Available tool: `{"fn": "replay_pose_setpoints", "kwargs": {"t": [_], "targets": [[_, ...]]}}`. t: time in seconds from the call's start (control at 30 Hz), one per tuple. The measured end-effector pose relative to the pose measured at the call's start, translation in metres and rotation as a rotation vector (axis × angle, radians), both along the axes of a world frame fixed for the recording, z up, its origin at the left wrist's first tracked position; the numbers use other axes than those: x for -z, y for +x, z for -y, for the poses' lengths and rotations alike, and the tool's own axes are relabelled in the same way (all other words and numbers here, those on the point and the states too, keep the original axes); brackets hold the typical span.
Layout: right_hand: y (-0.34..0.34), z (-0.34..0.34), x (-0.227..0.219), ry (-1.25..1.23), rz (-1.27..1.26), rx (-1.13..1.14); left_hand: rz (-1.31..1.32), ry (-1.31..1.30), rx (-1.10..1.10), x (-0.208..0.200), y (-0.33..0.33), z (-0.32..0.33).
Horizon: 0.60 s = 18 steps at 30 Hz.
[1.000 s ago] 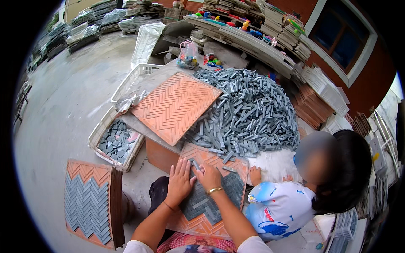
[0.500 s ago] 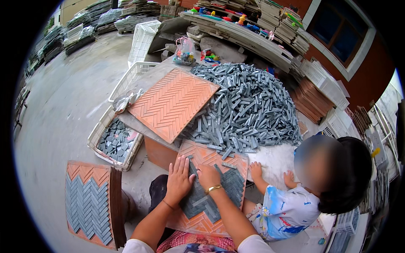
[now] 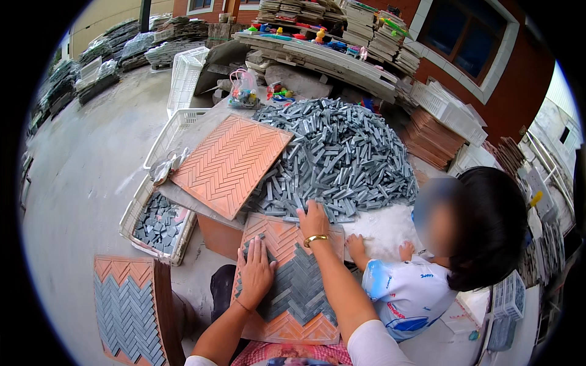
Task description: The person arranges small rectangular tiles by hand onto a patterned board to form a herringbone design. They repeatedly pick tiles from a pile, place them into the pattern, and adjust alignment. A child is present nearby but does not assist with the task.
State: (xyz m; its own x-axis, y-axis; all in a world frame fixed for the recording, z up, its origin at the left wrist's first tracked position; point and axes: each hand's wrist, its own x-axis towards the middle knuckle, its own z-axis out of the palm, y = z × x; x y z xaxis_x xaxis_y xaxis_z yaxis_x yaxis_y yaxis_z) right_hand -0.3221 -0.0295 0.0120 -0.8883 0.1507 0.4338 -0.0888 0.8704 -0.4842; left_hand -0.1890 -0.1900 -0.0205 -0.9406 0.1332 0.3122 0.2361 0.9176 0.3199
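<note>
**Right hand leaves the tray, goes to the tile heap**

Change since half a sec ago: the right hand (image 3: 314,221), then flat on the herringbone tray (image 3: 287,326) beside the left, is now at the near edge of the grey tile heap (image 3: 342,155), just past the tray's far edge. Fingers curled over the sticks, palm down; whether it pinches a piece can't be told. Reads as a reach for more pieces, the laid patch being only partly done: grey fill (image 3: 293,287) covers the tray's middle, orange grooves bare at the far corners and near edge. The left hand (image 3: 255,271) hasn't shifted: spread flat, fingers apart, pressing the laid sticks at the tray's left side.

Count: 3 orange moulds in view – the one in work; 1 empty mould (image 3: 229,163) lying on the bench's left side against the heap; 1 filled mould (image 3: 125,308) leaning at the lower left. 1 heap of loose sticks. 2 white crates close by: 1 low crate (image 3: 155,222) w/ grey pieces by the bench's left edge, 1 upright crate (image 3: 183,76) behind. 1 child (image 3: 415,287) at the right, both small hands on a white slab (image 3: 381,229) next to the tray.
</note>
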Motion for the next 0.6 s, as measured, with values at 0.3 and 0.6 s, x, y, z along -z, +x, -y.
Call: {"fn": "replay_pose_setpoints", "kwargs": {"t": [0.3,0.6], "targets": [[0.01,-0.004,0.016,-0.427,0.041,-0.171,-0.019,-0.039,-0.054,0.015,0.01,-0.016],[0.086,0.03,0.031,-0.242,0.205,-0.379,-0.141,0.139,-0.053,0.021,-0.006,-0.002]]}}
